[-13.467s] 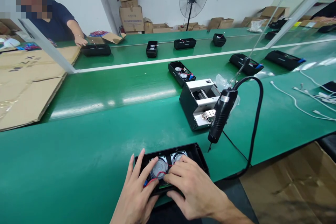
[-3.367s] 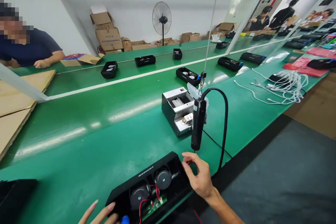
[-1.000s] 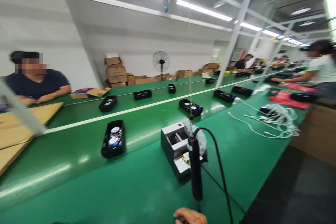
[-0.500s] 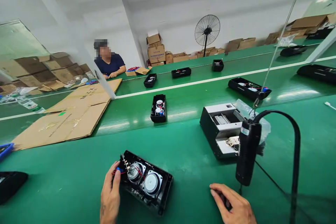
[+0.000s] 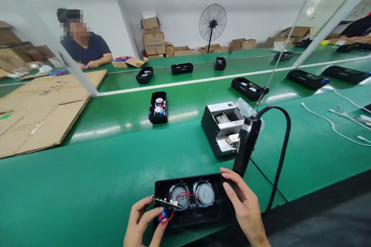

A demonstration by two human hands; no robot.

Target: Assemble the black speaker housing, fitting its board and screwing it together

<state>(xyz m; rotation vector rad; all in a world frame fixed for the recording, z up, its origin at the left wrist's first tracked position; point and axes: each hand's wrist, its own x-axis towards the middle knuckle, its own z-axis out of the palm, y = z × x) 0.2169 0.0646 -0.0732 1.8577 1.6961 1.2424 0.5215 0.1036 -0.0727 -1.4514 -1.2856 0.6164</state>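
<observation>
A black speaker housing (image 5: 199, 216) lies open side up on the bench near me, with two round speaker drivers (image 5: 204, 193), red wires, a small circuit board (image 5: 168, 202) and a blue cylindrical part (image 5: 162, 214) in it. My left hand (image 5: 145, 222) is closed around the housing's left end, its fingers at the board's edge and beside the blue part. Closed on the right end is my right hand (image 5: 243, 206), fingers over the far corner. Just beyond it hangs a black electric screwdriver (image 5: 246, 146) with a thick curved cable.
Behind the screwdriver stands a black-and-silver machine (image 5: 222, 129). Other speaker housings (image 5: 158, 108) sit on the green conveyor (image 5: 191, 102). Flattened cardboard (image 5: 66, 115) lies at left, white cables (image 5: 333, 123) at right. A person (image 5: 85, 48) sits across the line.
The housing has turned so its long side faces me. My right hand has moved left from the bare bench onto its right end. The view has swung right.
</observation>
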